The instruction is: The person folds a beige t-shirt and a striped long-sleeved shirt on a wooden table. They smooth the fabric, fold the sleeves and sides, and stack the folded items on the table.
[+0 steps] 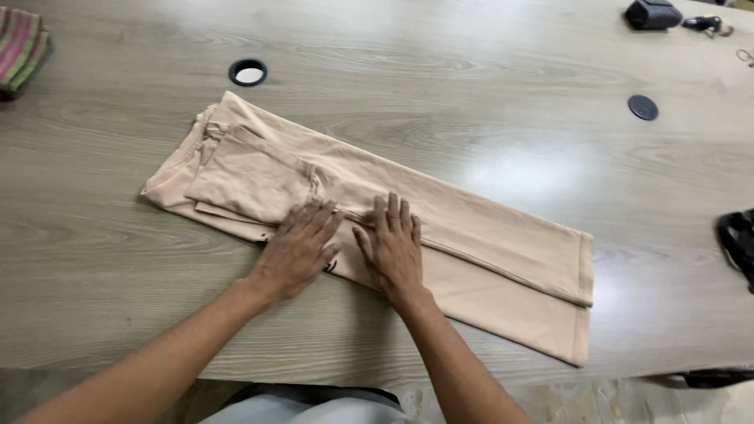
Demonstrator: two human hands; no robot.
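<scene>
Trousers [471, 243] of a pale beige cloth lie flat on the grey wood-grain tabletop [118, 259], folded lengthwise with one leg over the other, and both hands rest on them near the middle. At the far left edge a striped cloth [20, 47] sits well apart from them, and beyond the waist end there is a round cable hole [248, 71] in the tabletop. The left hand [298, 247] comes in from the lower left, forearm slanting up to the right, palm down, fingers spread and laid flat on the cloth; it grips nothing. Just beside it the right hand [393, 247] comes in from below, its forearm slanting up to the left, palm down with fingers straight and close together, also pressing flat and grasping nothing. The trousers' long axis runs diagonally, waist and bunched upper part toward the upper left, hems toward the lower right near the tabletop's front edge. Farther right lie a dark round cap [642, 107], a black pouch [652, 13] at the top edge, and a black object [738, 243] cut off by the right border.
</scene>
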